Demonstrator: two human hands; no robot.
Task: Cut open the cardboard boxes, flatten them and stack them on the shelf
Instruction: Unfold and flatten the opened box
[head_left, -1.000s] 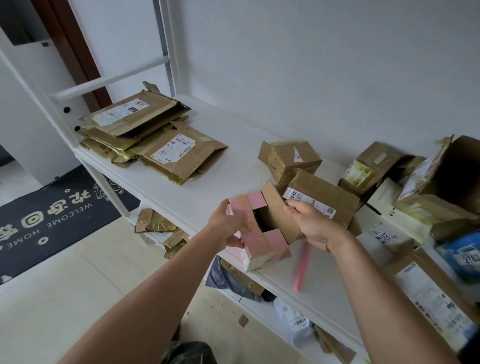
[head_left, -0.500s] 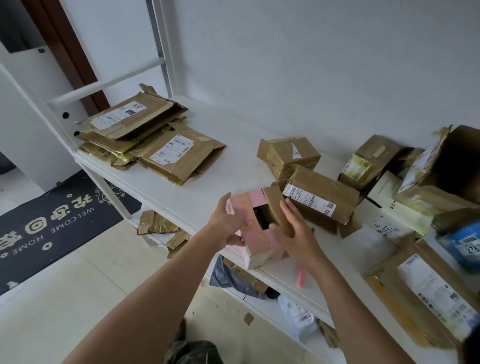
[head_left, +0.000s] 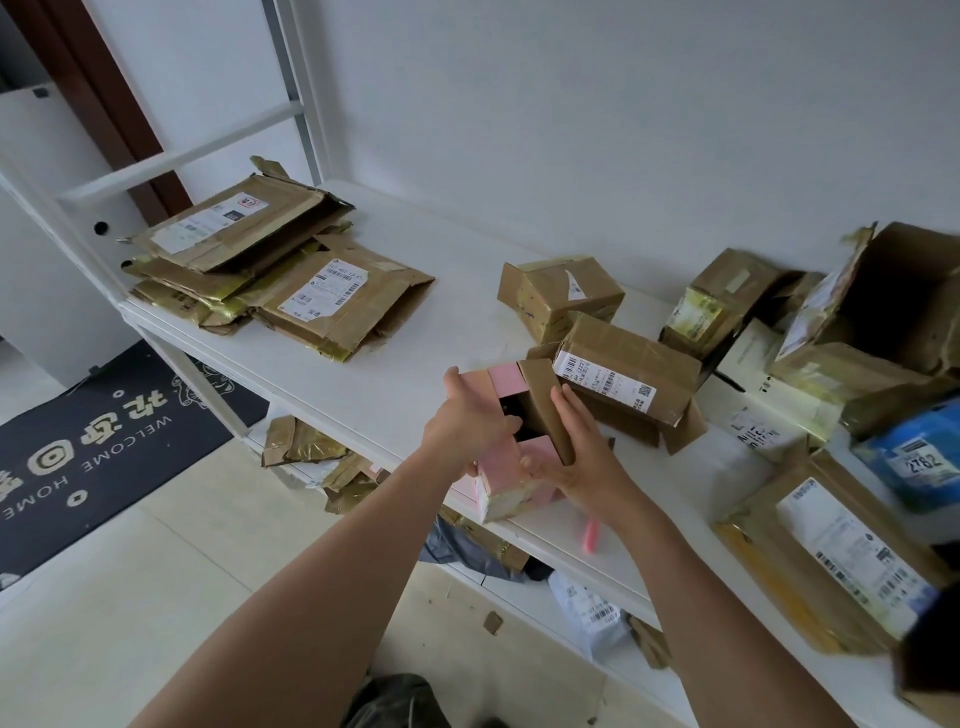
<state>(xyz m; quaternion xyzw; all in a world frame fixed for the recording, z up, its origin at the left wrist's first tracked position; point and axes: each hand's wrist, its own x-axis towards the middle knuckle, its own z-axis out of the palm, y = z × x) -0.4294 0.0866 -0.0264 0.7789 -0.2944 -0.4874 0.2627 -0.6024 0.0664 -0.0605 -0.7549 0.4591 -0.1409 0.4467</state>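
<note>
On shelf (head_left: 395, 384), both hands grip open pink box (head_left: 511, 475).

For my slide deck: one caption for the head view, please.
Both hands, left hand and right hand, hold an opened pink box at the shelf edge.

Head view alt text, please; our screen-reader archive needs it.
Both hands, left and right, grip an opened pink cardboard box at the white shelf's front edge. Flattened brown boxes are stacked far left.

Home entryway: welcome mat (head_left: 88, 447), shelf (head_left: 363, 384).
</note>
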